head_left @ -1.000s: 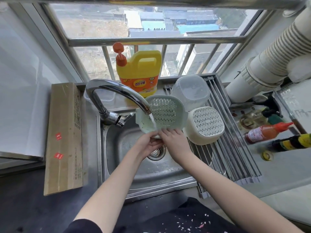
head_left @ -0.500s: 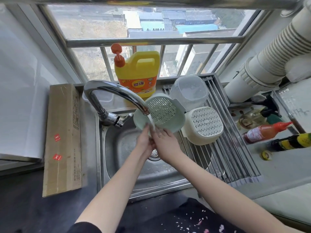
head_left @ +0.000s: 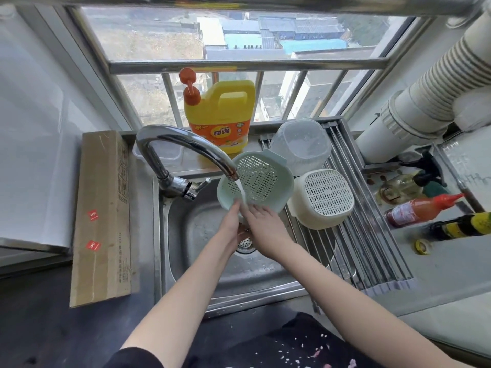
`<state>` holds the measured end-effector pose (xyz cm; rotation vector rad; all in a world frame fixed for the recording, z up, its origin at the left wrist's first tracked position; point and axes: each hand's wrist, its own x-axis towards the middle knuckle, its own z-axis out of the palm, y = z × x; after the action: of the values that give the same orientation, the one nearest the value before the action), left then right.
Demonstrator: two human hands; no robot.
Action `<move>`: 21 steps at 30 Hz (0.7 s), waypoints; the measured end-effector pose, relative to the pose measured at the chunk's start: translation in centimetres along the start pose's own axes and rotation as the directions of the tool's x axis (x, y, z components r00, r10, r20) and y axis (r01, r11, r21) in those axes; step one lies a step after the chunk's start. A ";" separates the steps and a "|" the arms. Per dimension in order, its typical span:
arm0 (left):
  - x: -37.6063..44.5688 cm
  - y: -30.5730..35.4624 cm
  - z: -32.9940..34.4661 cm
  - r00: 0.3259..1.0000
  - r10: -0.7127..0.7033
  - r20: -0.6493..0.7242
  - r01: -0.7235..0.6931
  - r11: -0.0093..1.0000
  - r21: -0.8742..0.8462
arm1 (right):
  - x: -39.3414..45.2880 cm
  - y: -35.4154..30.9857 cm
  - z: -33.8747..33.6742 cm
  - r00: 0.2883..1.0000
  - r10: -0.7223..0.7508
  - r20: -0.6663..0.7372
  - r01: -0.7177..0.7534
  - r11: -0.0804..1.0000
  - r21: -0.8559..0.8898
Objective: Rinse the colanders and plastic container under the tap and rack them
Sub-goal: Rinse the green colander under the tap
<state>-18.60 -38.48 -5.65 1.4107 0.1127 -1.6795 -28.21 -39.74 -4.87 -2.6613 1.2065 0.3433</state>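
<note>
1. Over the sink [head_left: 202,264], under the running tap [head_left: 186,144]: green colander [head_left: 261,179], tilted, both hands gripping its lower rim, left hand [head_left: 231,224], right hand [head_left: 265,229].
2. On the rack [head_left: 372,251]: white colander [head_left: 325,199], clear plastic container [head_left: 301,144], both upside down.

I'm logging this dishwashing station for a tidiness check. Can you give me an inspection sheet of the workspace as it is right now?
Surface: steel sink, wet; roll-up rack across its right side.
Job's things: green colander tilted under the running tap; cream colander and clear container upside down on the rack.
Clutter: detergent jug on the sill; cardboard box left of the sink; sauce bottles on the right.
Hands: left hand and right hand at the green colander's lower rim; grip unclear.
Cables: nothing seen.
Surroundings: barred window, white duct.
</note>
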 end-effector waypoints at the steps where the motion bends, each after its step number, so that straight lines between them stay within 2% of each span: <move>1: 0.0 -0.1 -0.2 1.000 0.009 -0.005 -0.008 1.000 0.014 | -0.3 0.6 0.0 0.998 -0.061 -0.001 0.061 0.997 0.051; 2: 0.0 -0.2 -0.4 1.000 0.003 -0.005 -0.003 1.000 0.020 | -0.6 1.1 0.0 0.995 -0.103 -0.010 0.103 0.993 0.064; 4: -0.1 -0.3 -0.3 0.999 -0.034 0.032 0.034 0.999 0.011 | -0.6 1.6 0.5 0.987 -0.117 -0.111 0.115 0.993 -0.025; 6: -0.4 -0.6 -0.1 0.995 -0.077 0.067 0.074 0.997 0.037 | -0.2 1.3 0.6 0.977 -0.044 -0.209 0.024 0.995 -0.098; 8: -0.3 -0.8 -0.2 0.992 -0.080 0.099 0.069 0.992 0.104 | 0.4 0.9 0.1 0.968 0.015 -0.250 -0.050 0.990 -0.133; 11: -0.7 -0.5 -0.8 0.988 -0.103 0.115 0.070 0.963 0.262 | 0.5 0.9 -0.5 0.979 0.029 -0.199 -0.066 0.982 -0.177; 13: -1.0 0.3 -1.7 0.990 -0.125 0.067 0.100 0.949 0.300 | 0.3 1.5 -0.4 0.989 0.037 -0.141 -0.069 0.972 -0.224; 16: -0.7 1.6 -3.0 0.997 -0.013 -0.076 0.036 0.954 0.298 | -0.2 3.0 -0.2 0.996 0.004 -0.089 -0.029 0.961 -0.276; 19: -0.2 2.2 -3.0 0.972 0.170 -0.161 -0.072 0.873 0.483 | -0.6 3.4 -0.6 0.997 -0.080 0.011 0.081 0.970 -0.227; 21: 0.1 2.2 -2.6 0.943 0.271 -0.194 -0.105 0.795 0.598 | -0.5 2.4 -1.3 0.995 -0.043 0.095 0.059 0.983 -0.172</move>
<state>-15.23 -38.29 -5.63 2.0342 -0.4208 -1.3932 -30.19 -41.34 -3.73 -2.7830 1.1268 0.5811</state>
